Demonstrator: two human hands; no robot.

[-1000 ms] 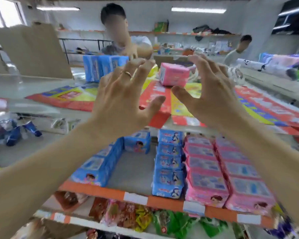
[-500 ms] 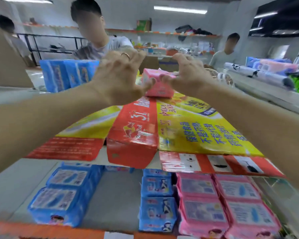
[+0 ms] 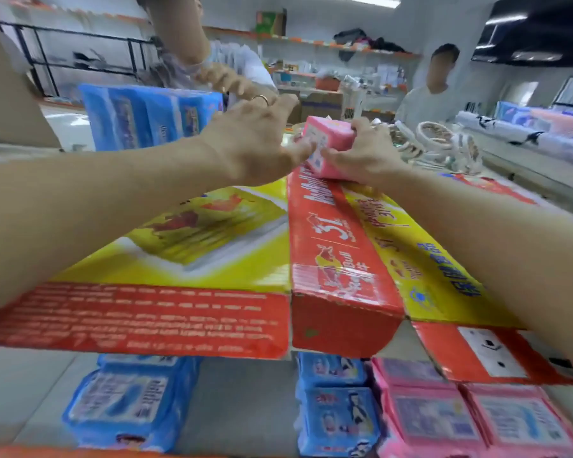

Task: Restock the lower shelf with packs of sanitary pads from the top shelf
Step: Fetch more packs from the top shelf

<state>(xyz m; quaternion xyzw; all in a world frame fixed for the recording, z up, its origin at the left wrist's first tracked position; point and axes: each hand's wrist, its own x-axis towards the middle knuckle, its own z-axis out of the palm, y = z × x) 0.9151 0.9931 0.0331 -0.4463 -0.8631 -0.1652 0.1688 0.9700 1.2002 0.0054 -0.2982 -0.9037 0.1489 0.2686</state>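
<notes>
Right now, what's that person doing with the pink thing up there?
A person is reaching across the top shelf with both arms. The right hand grips a pink pack of pads, and the left hand touches its near end. Below, the lower shelf already holds blue packs and pink packs, with a gap between blue rows.

White walls [image 3: 325,19], cluttered back shelving [image 3: 344,47].
</notes>
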